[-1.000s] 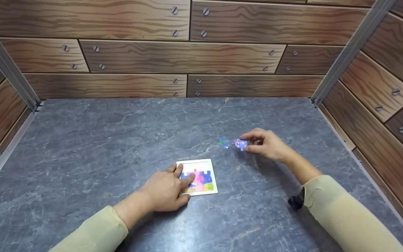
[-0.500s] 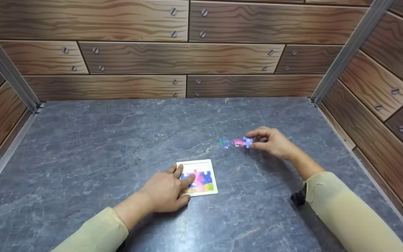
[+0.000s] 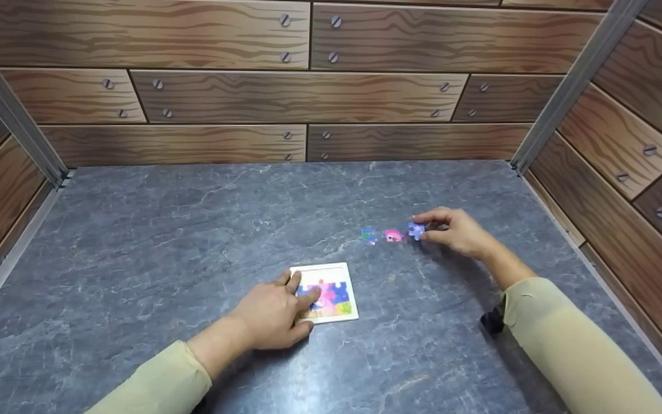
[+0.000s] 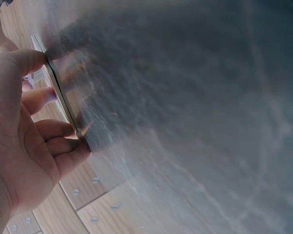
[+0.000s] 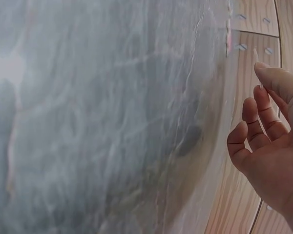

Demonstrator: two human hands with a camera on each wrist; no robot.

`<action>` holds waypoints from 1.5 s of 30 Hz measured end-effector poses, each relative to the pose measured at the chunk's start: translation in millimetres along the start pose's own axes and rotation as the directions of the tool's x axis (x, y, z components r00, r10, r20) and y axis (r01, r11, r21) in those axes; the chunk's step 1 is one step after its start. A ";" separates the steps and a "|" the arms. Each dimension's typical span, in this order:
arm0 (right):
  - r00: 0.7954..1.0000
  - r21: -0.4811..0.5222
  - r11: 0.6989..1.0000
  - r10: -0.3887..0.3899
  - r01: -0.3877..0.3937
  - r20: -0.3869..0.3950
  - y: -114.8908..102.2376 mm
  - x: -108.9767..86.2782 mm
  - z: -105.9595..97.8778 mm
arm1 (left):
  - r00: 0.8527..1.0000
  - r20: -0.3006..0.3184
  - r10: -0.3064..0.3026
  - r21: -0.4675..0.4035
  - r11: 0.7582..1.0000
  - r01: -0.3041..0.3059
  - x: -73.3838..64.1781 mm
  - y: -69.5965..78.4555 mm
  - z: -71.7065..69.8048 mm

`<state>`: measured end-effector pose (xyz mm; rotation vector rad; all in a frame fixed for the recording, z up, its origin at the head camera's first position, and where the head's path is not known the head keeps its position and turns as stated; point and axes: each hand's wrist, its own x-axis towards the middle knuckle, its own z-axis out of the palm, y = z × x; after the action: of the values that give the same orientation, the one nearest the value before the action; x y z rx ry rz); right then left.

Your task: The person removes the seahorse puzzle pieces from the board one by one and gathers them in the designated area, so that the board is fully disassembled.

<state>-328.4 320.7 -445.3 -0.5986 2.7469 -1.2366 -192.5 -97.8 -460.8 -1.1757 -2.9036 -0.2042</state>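
Observation:
My left hand point(image 3: 270, 313) rests on the left side of a small white-framed puzzle board point(image 3: 353, 293), index fingertip on the picture, thumb at the near edge. In the left wrist view, the fingers point(image 4: 38, 100) spread along the board's edge point(image 4: 63, 100). Pink and blue pieces fill the lower part of the frame; its upper strip is bare white. My right hand point(image 3: 451, 233) pinches a purple-blue puzzle piece point(image 3: 416, 230) between thumb and fingers. The right wrist view shows that piece point(image 5: 256, 55) edge-on. To its left lie a pink puzzle piece point(image 3: 393, 236) and a blue-green puzzle piece point(image 3: 368, 235).
Grey marbled tabletop point(image 3: 193, 224) surrounds the board and pieces. Wood-print panels point(image 3: 308, 95) close it in at the back and both sides, with metal corner posts point(image 3: 572, 86) at the back. A black band point(image 3: 492, 322) shows at the right cuff.
My right hand has moved right and slightly away with the purple-blue piece, which parts from the pink one it overlapped. My left hand and the board stay put.

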 end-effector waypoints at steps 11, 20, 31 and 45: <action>1.000 0.018 1.000 -0.014 0.014 -0.018 11.0 -1.0 0.2 | 1.000 0.020 -0.006 -0.010 1.000 0.006 -0.1 0.1 -0.6; 1.000 0.016 1.000 0.023 -0.023 -0.003 14.3 0.0 1.1 | 1.000 -0.001 -0.002 -0.006 1.000 0.002 0.8 -0.5 1.3; 0.998 -0.017 0.998 0.057 -0.057 -0.002 14.7 -0.9 2.3 | 1.000 0.010 -0.004 0.000 1.000 0.004 0.4 0.1 0.2; 0.998 0.009 0.998 0.056 -0.056 0.014 15.7 0.6 6.5 | 0.999 -0.027 0.018 -0.005 1.000 -0.018 -0.4 -1.6 2.3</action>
<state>-332.6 325.2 -461.1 -0.5233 2.7250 -1.2279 -193.2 -98.9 -463.3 -1.1895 -2.8701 -0.2254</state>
